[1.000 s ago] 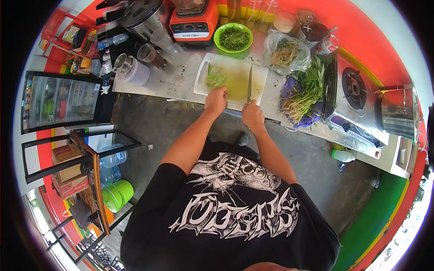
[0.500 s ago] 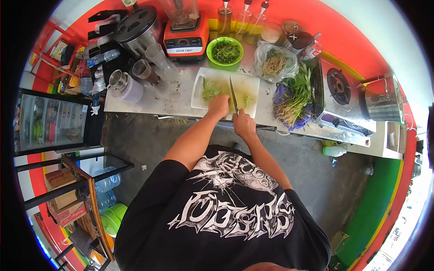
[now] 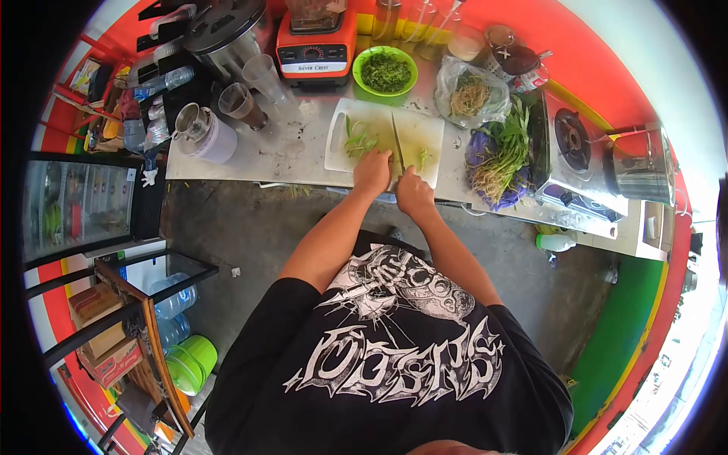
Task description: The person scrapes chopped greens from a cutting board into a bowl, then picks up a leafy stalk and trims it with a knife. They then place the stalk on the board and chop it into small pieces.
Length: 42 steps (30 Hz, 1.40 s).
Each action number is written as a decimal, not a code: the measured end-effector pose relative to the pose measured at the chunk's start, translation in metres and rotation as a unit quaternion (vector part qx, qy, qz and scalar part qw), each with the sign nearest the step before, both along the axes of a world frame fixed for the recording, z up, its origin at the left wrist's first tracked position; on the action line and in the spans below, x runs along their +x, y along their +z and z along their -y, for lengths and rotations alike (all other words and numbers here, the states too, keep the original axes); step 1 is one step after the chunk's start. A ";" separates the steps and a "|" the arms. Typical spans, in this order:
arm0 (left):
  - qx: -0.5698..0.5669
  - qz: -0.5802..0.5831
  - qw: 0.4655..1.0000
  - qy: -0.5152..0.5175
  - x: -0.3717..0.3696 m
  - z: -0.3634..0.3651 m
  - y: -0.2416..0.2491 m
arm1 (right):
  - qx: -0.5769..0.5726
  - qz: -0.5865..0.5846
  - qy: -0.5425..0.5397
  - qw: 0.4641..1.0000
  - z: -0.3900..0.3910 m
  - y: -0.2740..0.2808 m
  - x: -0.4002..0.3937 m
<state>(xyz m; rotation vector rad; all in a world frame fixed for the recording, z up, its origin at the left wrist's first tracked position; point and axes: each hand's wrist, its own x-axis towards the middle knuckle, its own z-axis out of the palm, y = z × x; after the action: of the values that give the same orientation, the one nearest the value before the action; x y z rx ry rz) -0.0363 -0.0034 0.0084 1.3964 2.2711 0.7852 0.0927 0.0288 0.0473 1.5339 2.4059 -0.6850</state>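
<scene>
My left hand (image 3: 372, 172) is closed, fingers bent down at the near edge of a white cutting board (image 3: 334, 152). Green leafy stalks (image 3: 359, 139) lie just beyond those fingers and seem to run under them. My right hand (image 3: 415, 192) grips a kitchen knife (image 3: 398, 142) by its handle, the blade pointing away from me over the board, close beside my left fingers. Small cut green pieces (image 3: 425, 158) lie to the right of the blade. Behind the board stands a bright green bowl (image 3: 384, 91) filled with chopped greens (image 3: 385, 72).
Right of the board lie rooted greens (image 3: 504, 155) on purple plastic and a clear bag (image 3: 455, 76) with roots. A gas stove (image 3: 574, 140) stands farther right. A red blender (image 3: 315, 54), plastic cups (image 3: 243, 106) and a metal pot (image 3: 227, 34) stand on the left.
The camera view has tilted, so the counter sits higher in view and slightly to the right. Both hands and the knife keep nearly the same places on the board.
</scene>
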 end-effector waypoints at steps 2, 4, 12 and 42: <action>-0.012 -0.005 1.000 -0.007 0.003 0.002 0.004 | 0.005 -0.007 0.006 1.000 -0.006 0.010 -0.004; -0.027 -0.015 0.999 -0.013 0.002 0.004 0.005 | -0.028 0.002 -0.011 1.000 0.005 0.021 -0.002; -0.005 -0.022 1.000 -0.005 0.005 0.007 0.006 | -0.005 0.002 0.009 1.000 -0.005 0.004 -0.005; 0.024 0.012 0.999 0.018 0.001 0.006 -0.006 | -0.027 0.032 0.006 0.999 0.012 0.003 -0.013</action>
<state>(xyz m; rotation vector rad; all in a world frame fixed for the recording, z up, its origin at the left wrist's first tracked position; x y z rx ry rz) -0.0353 -0.0095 0.0021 1.3637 2.2795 0.8690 0.0797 0.0163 0.0500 1.4953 2.3302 -0.6826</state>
